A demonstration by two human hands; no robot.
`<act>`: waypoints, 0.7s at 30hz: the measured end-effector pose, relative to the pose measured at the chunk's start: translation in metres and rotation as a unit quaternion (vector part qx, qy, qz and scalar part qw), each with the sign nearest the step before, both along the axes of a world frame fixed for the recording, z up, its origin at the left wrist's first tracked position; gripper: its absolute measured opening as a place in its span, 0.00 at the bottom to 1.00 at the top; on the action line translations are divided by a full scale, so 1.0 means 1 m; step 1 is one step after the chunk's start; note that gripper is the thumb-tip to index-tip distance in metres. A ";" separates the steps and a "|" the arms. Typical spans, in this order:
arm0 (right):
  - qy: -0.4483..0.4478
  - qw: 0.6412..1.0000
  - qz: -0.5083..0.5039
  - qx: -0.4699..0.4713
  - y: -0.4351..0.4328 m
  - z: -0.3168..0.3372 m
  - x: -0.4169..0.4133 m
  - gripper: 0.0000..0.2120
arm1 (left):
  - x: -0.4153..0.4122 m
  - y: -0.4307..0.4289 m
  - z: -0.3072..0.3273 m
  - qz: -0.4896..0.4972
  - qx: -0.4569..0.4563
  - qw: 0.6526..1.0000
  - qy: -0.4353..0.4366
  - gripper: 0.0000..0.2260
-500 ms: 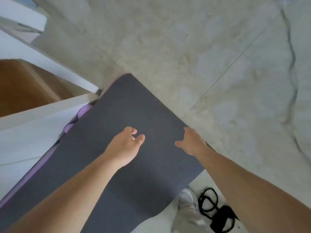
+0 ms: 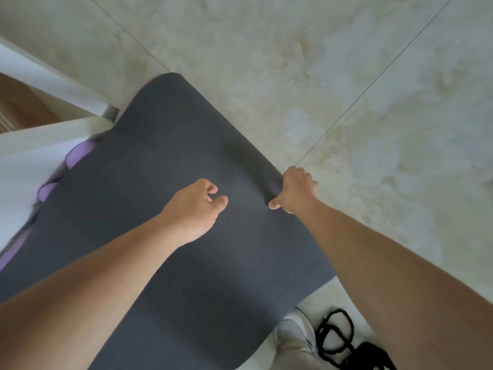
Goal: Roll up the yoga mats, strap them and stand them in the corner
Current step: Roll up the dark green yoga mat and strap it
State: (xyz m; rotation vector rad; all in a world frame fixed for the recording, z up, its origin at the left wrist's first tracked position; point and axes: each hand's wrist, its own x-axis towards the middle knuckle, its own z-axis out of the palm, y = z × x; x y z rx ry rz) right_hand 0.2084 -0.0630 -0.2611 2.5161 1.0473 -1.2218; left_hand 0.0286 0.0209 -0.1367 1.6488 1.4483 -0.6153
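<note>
The right hand (image 2: 294, 190) grasps the long right edge of the grey mat (image 2: 165, 145): the thumb lies on top and the fingers curl round the rim, which bulges up a little at that spot. That grip looks meant to lift or drag the mat, perhaps to square it up or turn the edge over before rolling. The left hand (image 2: 194, 206) is over the middle of the mat with its fingers loosely curled and nothing in them; whether it touches the mat or hangs just above cannot be told. It seems ready to press the mat down or take hold beside the other hand.

The grey mat lies unrolled, its rounded far corner pointing away from the person, so rolling has not begun. Under its left side a purple mat (image 2: 77, 154) peeps out in folds, and it too is still to be rolled. A black strap (image 2: 336, 335) lies in loops beside a pale shoe (image 2: 293, 340), just off the near right edge of the grey mat, within easy reach for binding.

The floor (image 2: 320, 62) is pale, marbled tile with thin dark joints, smooth enough that a mat may slide when pulled. At the left the mats meet a white frame (image 2: 53, 86), with a wooden surface (image 2: 18, 102) beyond it
</note>
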 end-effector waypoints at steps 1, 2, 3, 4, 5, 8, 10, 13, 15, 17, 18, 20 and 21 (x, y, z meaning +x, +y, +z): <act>0.002 1.000 -0.005 -0.003 0.000 0.003 0.001 0.27 | 0.000 0.001 0.004 -0.001 0.000 1.000 0.002 0.19; 0.006 1.000 -0.008 -0.002 0.000 0.009 0.001 0.24 | 0.000 0.002 0.012 -0.002 -0.002 1.000 0.002 0.18; 0.015 1.000 -0.014 0.002 -0.001 0.015 0.001 0.22 | 0.000 0.003 0.018 -0.005 -0.004 1.000 0.003 0.18; 0.020 1.000 -0.019 0.010 -0.001 0.022 0.000 0.21 | 0.001 0.005 0.026 -0.009 -0.005 1.000 0.004 0.18; 0.024 0.999 -0.025 0.018 -0.001 0.030 0.000 0.21 | 0.001 0.007 0.034 -0.013 -0.005 1.000 0.005 0.17; 0.034 0.997 -0.040 0.049 -0.008 0.060 -0.008 0.19 | 0.003 0.012 0.061 -0.044 0.008 0.999 0.015 0.17; 0.035 0.996 -0.031 0.079 -0.016 0.088 -0.019 0.16 | 0.004 0.013 0.084 -0.091 0.030 0.995 0.027 0.18; 0.025 0.990 0.033 0.136 -0.032 0.133 -0.038 0.12 | 0.006 0.013 0.128 -0.206 0.087 0.974 0.043 0.19; 0.028 0.981 0.079 0.177 -0.042 0.163 -0.052 0.12 | 0.006 0.012 0.160 -0.295 0.125 0.946 0.048 0.21; 0.026 0.967 0.136 0.216 -0.050 0.195 -0.071 0.16 | 0.001 0.013 0.193 -0.383 0.157 0.908 0.063 0.25; 0.027 0.959 0.149 0.240 -0.056 0.210 -0.079 0.20 | -0.002 0.012 0.209 -0.426 0.167 0.886 0.077 0.28; 0.030 0.939 0.190 0.285 -0.065 0.240 -0.097 0.25 | -0.012 0.012 0.238 -0.508 0.173 0.836 0.111 0.38; 0.030 0.928 0.212 0.304 -0.070 0.255 -0.106 0.25 | -0.018 0.012 0.252 -0.541 0.170 0.813 0.129 0.44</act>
